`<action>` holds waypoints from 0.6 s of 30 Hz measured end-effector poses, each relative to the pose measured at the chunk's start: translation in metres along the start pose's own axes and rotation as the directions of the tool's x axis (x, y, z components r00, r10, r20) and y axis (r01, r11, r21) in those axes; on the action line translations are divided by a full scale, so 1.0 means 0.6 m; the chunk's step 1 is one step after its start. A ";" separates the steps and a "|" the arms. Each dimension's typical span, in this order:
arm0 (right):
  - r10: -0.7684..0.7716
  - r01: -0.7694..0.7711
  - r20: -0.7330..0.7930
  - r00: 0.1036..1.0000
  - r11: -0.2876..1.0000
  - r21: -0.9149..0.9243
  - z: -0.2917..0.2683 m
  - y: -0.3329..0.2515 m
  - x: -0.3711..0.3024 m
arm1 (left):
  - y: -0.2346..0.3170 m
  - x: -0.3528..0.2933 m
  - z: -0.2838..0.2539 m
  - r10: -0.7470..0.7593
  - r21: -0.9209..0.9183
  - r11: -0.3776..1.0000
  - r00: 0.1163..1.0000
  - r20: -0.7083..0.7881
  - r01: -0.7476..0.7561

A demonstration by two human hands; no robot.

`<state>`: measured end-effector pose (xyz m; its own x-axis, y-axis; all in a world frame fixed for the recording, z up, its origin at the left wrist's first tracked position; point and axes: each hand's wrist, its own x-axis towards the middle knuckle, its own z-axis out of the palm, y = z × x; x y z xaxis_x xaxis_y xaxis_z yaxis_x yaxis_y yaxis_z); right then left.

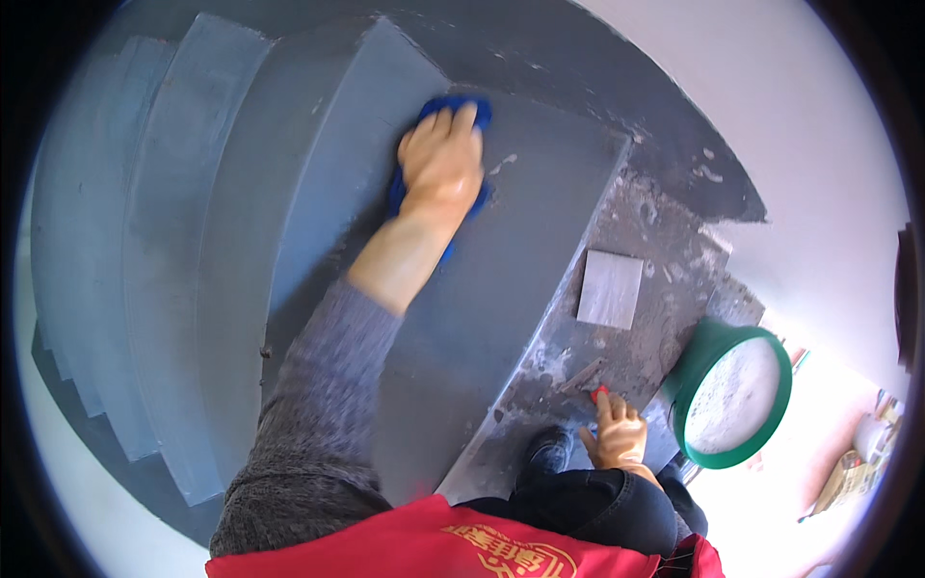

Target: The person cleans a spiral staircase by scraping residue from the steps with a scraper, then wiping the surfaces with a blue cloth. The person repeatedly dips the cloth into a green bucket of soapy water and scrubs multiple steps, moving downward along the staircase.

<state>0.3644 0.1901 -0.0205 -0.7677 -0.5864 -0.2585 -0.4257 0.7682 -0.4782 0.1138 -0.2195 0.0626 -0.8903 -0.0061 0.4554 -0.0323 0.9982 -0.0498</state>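
Honestly, for wiping a corner like this I'd let the flat of the hand do the work. The left hand (443, 159) is curled over a crumpled blue cloth (481, 108), pinning it to the smooth grey stair tread (520, 222), right by where the upright grey riser (361, 120) meets it. I'd fold the cloth to a firm edge, run it along that seam, then pull toward the open edge so grit isn't pushed back into the corner. There's a pale smear (503, 164) just beside the cloth that probably wants extra pressure.

Right hand (619, 438) is down low, fingers at a red-handled flat tool (599, 394); can't tell if it's actually gripped. Watch the round green bucket (699, 366) of whitish stuff near it, easy to knock imo.
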 end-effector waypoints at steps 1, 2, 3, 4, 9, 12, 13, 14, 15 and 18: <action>0.041 -0.033 0.108 0.993 0.997 -0.076 0.012 -0.001 0.011 | -0.001 0.049 0.038 0.013 -0.016 1.000 0.991 -0.135 -0.015; 0.009 -0.011 -0.015 1.000 0.986 -0.169 0.020 0.000 0.021 | 0.000 0.085 0.066 -0.028 0.074 0.997 0.998 -0.063 0.032; -0.029 -0.012 -0.150 0.988 0.964 -0.267 0.025 0.004 0.029 | -0.001 0.108 0.086 -0.097 0.061 0.994 0.995 0.030 0.095; 0.034 -0.047 -0.056 0.998 0.964 -0.262 0.025 0.008 0.036 | -0.002 0.113 0.087 -0.050 0.105 0.993 0.997 -0.064 0.057; 0.245 -0.200 0.212 0.946 0.957 -0.212 -0.026 0.005 0.035 | -0.025 -0.028 -0.036 0.118 0.051 0.991 0.990 0.074 -0.121; 0.240 -0.242 0.287 0.927 0.970 -0.030 -0.077 -0.013 0.016 | -0.034 -0.088 -0.102 0.100 0.041 0.993 0.963 0.250 -0.114; 0.219 -0.238 0.270 0.938 0.970 0.039 -0.093 -0.016 0.009 | -0.030 -0.085 -0.105 0.113 -0.004 0.993 0.953 0.281 -0.117; 0.196 -0.226 0.241 0.951 0.969 0.104 -0.108 -0.019 0.003 | -0.029 -0.067 -0.093 0.142 0.042 0.987 0.965 0.218 -0.155; 0.173 -0.210 0.209 0.962 0.963 0.167 -0.123 -0.019 0.001 | -0.025 -0.040 -0.074 0.100 0.115 0.983 0.946 0.309 -0.142; 0.024 -0.019 -0.020 1.000 0.977 0.212 -0.175 -0.012 0.012 | 0.000 0.072 0.028 -0.048 0.098 0.994 0.997 0.066 0.041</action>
<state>0.3116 0.2076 0.0694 -0.7867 -0.5629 -0.2533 -0.2997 0.7072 -0.6404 0.0677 -0.2209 0.0671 -0.9157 -0.0576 0.3976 -0.1134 0.9865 -0.1183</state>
